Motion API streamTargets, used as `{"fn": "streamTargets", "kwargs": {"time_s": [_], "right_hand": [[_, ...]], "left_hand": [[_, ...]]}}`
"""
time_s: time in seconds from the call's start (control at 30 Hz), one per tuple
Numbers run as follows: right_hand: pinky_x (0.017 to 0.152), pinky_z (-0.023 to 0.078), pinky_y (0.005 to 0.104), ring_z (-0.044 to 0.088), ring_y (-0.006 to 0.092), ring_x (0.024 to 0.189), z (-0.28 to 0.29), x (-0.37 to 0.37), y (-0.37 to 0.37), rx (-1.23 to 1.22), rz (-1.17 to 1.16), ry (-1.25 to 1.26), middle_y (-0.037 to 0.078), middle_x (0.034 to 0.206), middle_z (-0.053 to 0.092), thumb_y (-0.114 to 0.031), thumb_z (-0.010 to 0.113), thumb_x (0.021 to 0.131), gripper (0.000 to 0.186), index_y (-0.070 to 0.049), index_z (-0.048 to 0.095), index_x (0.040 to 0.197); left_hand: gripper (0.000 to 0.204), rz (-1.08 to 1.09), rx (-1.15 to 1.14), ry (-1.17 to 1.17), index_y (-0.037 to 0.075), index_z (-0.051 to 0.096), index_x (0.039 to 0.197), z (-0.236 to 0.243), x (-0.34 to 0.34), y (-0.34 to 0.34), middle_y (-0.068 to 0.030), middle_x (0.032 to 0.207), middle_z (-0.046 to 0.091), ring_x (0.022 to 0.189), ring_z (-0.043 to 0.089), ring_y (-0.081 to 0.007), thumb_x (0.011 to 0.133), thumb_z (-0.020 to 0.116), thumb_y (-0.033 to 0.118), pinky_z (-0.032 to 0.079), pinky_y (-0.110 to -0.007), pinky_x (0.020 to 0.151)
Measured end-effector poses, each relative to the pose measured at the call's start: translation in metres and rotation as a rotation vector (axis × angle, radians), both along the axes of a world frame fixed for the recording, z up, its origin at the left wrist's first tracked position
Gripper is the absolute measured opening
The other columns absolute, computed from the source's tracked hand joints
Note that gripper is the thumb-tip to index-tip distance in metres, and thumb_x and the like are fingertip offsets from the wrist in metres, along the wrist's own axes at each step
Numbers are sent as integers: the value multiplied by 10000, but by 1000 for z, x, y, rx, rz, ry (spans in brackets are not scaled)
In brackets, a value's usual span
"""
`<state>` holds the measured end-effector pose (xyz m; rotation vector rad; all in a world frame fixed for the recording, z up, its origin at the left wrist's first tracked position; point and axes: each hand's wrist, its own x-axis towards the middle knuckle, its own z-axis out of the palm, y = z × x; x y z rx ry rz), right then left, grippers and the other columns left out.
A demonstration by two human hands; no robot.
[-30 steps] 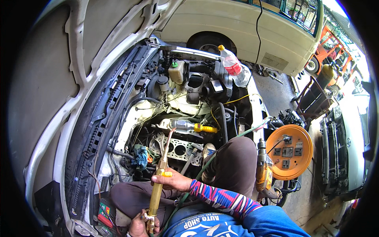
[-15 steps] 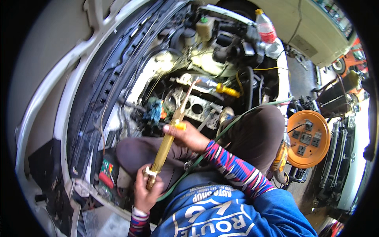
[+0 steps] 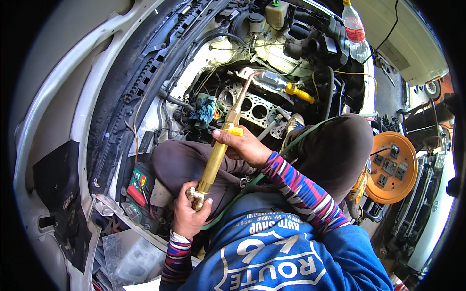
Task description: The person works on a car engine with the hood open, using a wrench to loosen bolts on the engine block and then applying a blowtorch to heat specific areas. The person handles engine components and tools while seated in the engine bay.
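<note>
A long brass gas torch (image 3: 212, 169) with a thin bent copper tip slants upward across my lap. My left hand (image 3: 189, 213) grips its lower end, the fingers closed about the brass valve fittings. Higher up, my right hand (image 3: 248, 146) is closed around the torch beside a yellow knob (image 3: 236, 131), its thumb lying across the body. The copper tip is above an engine block (image 3: 259, 110) with round open bores, close to a silver tool with a yellow handle (image 3: 300, 92). No flame shows at the tip.
I sit inside an open car engine bay. A teal rag (image 3: 204, 109) lies left of the block. A green hose (image 3: 303, 138) crosses my legs. A plastic bottle (image 3: 356, 36) stands upper right, an orange round socket reel (image 3: 391, 167) at right. A red-and-green box (image 3: 138, 186) sits lower left.
The whole view has shifted, so the engine bay appears farther right and higher. Both hands keep their hold on the torch, the left one still at the valve end.
</note>
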<state>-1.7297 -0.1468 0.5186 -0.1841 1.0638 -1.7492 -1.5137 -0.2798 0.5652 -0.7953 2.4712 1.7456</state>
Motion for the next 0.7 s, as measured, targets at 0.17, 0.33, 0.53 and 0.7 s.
{"fn": "streamTargets", "kwargs": {"time_s": [0.17,0.33,0.53,0.7], "right_hand": [[425,239,232,358,36,478,-5,7,-4,4,-10,43,-71,613,455,-412,688,937,345,-91,606,842],[436,253,243,369,38,502,-3,7,-8,27,11,111,-72,626,449,-425,686,934,360,-83,611,850],[431,251,246,362,38,493,-1,5,-6,15,19,118,-74,616,438,-436,683,933,377,-77,612,848],[427,248,243,360,35,487,1,2,-5,-5,47,99,-75,609,437,-440,677,937,384,-72,616,848]], "left_hand": [[382,33,-160,46,3,542,1145,2,4,10,-66,822,616,677,566,-120,819,723,82,491,-290,638],[399,4,-183,20,-9,481,1211,2,8,10,-47,905,561,730,533,-94,854,656,27,465,-242,642],[409,95,-35,-41,-5,526,1192,1,10,10,-54,866,605,717,562,-105,825,699,49,493,-276,665],[475,60,215,-49,-10,492,1264,0,8,-1,0,963,530,789,484,-72,831,683,31,432,-217,708]]}}
